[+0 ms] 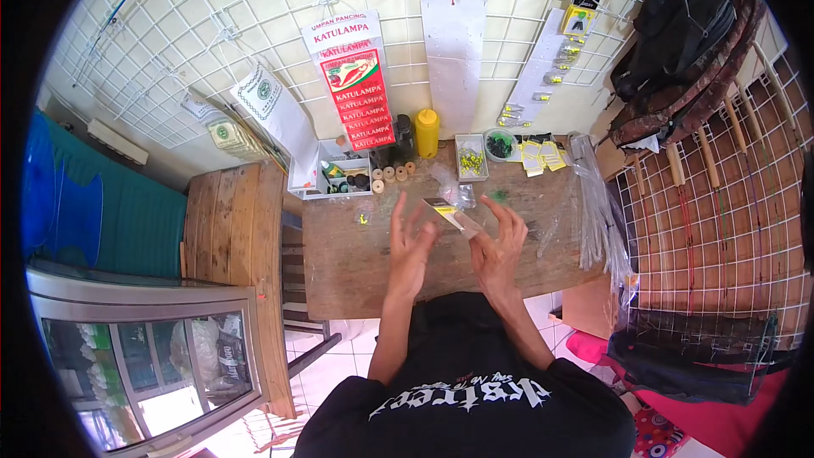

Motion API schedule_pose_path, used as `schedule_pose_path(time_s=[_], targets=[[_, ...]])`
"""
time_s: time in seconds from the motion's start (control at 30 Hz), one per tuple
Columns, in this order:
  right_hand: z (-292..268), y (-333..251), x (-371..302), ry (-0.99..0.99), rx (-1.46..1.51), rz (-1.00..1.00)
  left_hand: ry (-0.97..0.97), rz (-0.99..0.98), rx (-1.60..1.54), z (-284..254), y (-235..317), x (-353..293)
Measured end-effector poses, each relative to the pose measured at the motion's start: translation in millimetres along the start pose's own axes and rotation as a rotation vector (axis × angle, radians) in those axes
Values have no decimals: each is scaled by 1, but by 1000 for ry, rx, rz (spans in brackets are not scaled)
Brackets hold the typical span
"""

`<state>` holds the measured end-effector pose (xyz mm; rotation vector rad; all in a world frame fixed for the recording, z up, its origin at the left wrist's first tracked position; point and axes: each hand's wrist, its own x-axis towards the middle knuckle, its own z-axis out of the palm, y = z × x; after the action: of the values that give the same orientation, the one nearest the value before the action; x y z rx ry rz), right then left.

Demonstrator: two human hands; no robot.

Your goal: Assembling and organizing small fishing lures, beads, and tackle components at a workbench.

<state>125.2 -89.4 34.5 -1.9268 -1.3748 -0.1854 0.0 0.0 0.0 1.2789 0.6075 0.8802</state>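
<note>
Over the wooden table (339,259), my right hand (500,244) pinches a small clear plastic packet (451,215) with a black and yellow card in it. The packet tilts, its card end up and to the left and its clear end between my thumb and fingers. My left hand (411,250) is open beside it, fingers raised and apart; whether a fingertip touches the card I cannot tell. Behind my hands lie small clear plastic bags (464,196). To the left of my left hand is a small bright yellow piece (364,219).
Along the table's back stand a white tray of bottles (339,171), wooden spools (389,174), a yellow bottle (426,134), a box of yellow-green beads (471,158), a tub of dark green pieces (498,146) and yellow cards (543,155). Clear plastic sleeves (591,212) hang over the right edge.
</note>
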Motion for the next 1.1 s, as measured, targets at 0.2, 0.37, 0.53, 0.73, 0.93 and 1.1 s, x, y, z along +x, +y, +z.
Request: schedule_pose_path(time_s=[0.2, 0.37, 0.53, 0.73, 0.93, 1.1], targets=[[4, 11, -4, 41, 5, -198, -178, -353, -948, 20, -1, 3], [13, 6, -9, -6, 143, -161, -76, -141, -971, 25, -6, 2], [17, -2, -13, -99, 227, -100, -8, -138, -964, 23, -10, 1], [17, -1, -12, -189, 290, -69, 5, -140, -895, 24, -11, 1], [15, -2, -12, -201, 341, -29, -103, -178, -881, 20, -20, -3], [12, 2, -14, -206, 313, -27, -76, -212, -803, 21, -31, -6]])
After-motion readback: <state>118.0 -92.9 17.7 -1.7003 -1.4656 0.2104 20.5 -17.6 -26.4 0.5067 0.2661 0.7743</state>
